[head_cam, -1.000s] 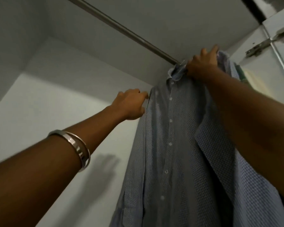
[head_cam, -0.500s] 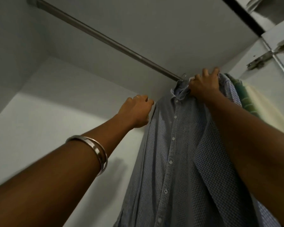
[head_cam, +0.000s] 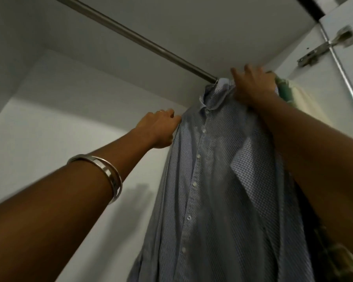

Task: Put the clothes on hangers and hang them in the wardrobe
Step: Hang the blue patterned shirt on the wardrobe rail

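Blue dotted shirt [head_cam: 208, 180] hangs at the right end of the metal rail [head_cam: 143, 40], up under the wardrobe top. Its hanger is hidden by the cloth. The left hand [head_cam: 159, 129] pinches the shirt's shoulder, and the right hand [head_cam: 253, 86] grips the cloth by the collar. I think the best way is to check the hook sits right over the rail, then let go gently. Green and cream clothes [head_cam: 289, 94] press close on the right. Leftward, the rail is bare, with room to slide.

The hanger is hidden inside the shirt [head_cam: 202, 180]; the shirt's hem runs off the bottom edge; the right hand [head_cam: 253, 86] is blurred.
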